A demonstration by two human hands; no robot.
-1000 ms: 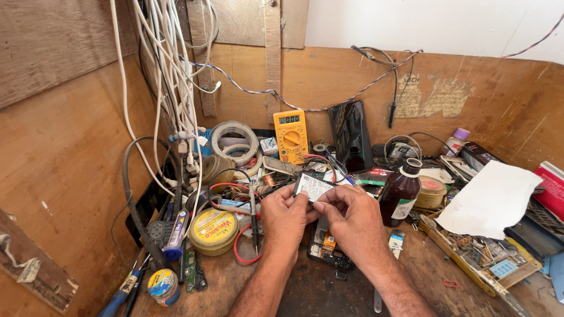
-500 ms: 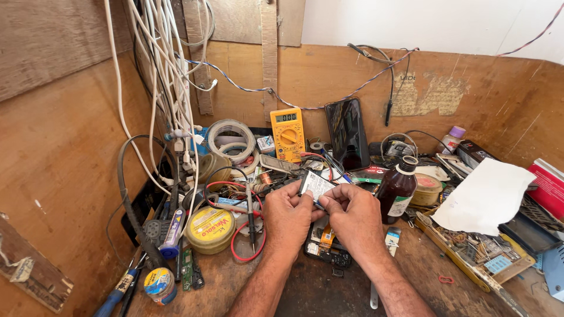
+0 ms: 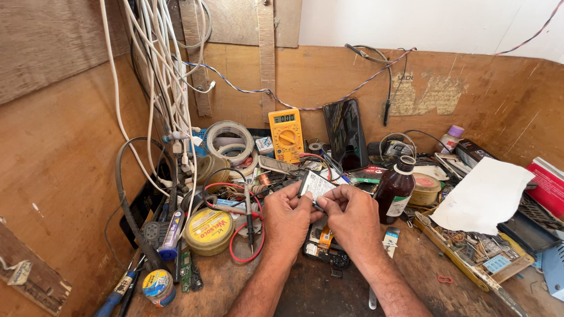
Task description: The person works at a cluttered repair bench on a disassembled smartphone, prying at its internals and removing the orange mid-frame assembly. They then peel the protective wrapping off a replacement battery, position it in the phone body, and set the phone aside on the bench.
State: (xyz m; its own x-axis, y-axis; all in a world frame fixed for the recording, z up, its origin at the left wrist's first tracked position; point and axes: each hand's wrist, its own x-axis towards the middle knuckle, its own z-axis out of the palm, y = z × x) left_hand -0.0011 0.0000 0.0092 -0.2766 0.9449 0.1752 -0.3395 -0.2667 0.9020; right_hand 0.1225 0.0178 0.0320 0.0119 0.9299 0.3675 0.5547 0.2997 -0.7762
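Note:
My left hand (image 3: 286, 218) and my right hand (image 3: 351, 216) meet at mid-bench, fingertips pinching a small flat white-and-silver rectangular battery pack (image 3: 316, 185) with thin wires at its top edge. Both hands hold it tilted, just above the cluttered wooden bench. Under the hands lies an opened dark phone body (image 3: 322, 247) with its circuit parts showing. A brown glass bottle (image 3: 395, 189) with a black cap stands right beside my right hand.
A yellow multimeter (image 3: 285, 135) and a dark phone (image 3: 345, 134) lean on the back wall. A yellow round tin (image 3: 208, 229), red probe lead (image 3: 247, 242), tape rolls (image 3: 228, 139) and hanging white cables (image 3: 167, 88) crowd the left. White paper (image 3: 484, 196) covers a parts tray on the right.
The hands and the battery pack have stayed nearly in place; the fingers shifted slightly on its lower edge. The view has drifted a little.

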